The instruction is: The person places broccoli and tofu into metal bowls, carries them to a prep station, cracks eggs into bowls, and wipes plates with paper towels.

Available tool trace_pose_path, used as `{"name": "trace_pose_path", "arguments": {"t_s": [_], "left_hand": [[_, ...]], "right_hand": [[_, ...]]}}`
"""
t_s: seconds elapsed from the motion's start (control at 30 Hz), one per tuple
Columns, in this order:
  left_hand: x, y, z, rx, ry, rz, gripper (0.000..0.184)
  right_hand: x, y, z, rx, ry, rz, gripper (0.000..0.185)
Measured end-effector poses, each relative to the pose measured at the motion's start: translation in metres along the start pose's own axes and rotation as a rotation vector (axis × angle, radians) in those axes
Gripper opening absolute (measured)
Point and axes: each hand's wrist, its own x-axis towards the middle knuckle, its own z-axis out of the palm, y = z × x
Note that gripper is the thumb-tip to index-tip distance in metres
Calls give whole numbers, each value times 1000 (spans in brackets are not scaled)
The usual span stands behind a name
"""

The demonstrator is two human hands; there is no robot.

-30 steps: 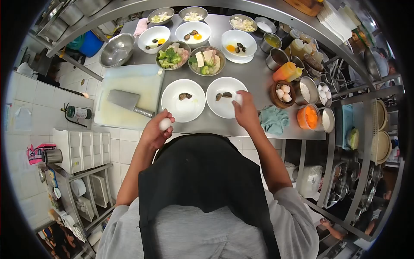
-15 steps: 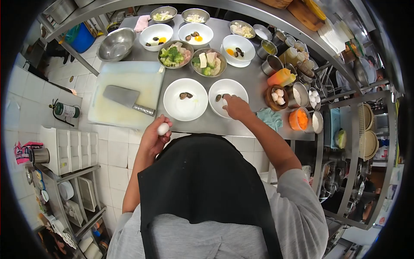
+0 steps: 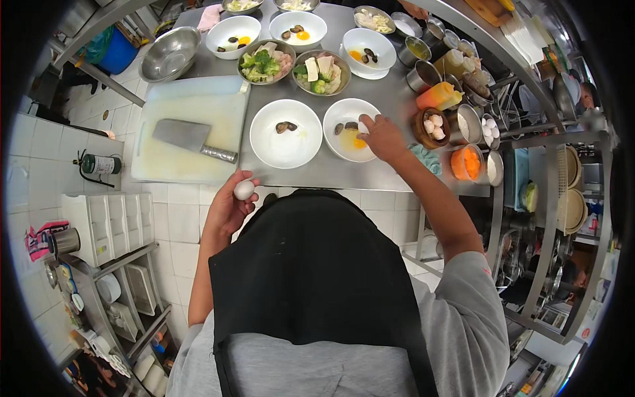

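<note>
My left hand [image 3: 229, 206] holds a whole white egg [image 3: 244, 190] just off the table's front edge. Over the right side of the near right white bowl [image 3: 336, 147], my right hand [image 3: 383, 137] grips a cracked eggshell [image 3: 363, 126]. Beneath it, raw egg with a yellow yolk [image 3: 358, 143] lies in that bowl beside two dark brown pieces [image 3: 344, 126]. The near left white bowl [image 3: 281, 151] holds similar dark pieces [image 3: 286, 126] and no yolk.
A cleaver [image 3: 182, 135] rests on the cutting board [image 3: 188, 171] at the left. Behind are metal bowls of vegetables [image 3: 266, 63] and white bowls with yolks [image 3: 298, 32]. Squeeze bottles [image 3: 440, 96], a teal cloth [image 3: 426, 159] and an orange tub [image 3: 467, 163] are at the right. Another person's hand [image 3: 413, 9] shows at the back.
My right hand moved over the near right bowl, where egg white and yolk now lie in it. My left hand keeps its egg. Another person's hand has appeared at the back.
</note>
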Motion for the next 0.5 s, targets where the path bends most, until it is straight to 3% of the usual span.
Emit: {"name": "trace_pose_path", "arguments": {"t_s": [0.5], "left_hand": [[9, 2, 5, 60, -105, 19, 35]], "right_hand": [[-18, -4, -61, -29, 148, 22, 48]]}}
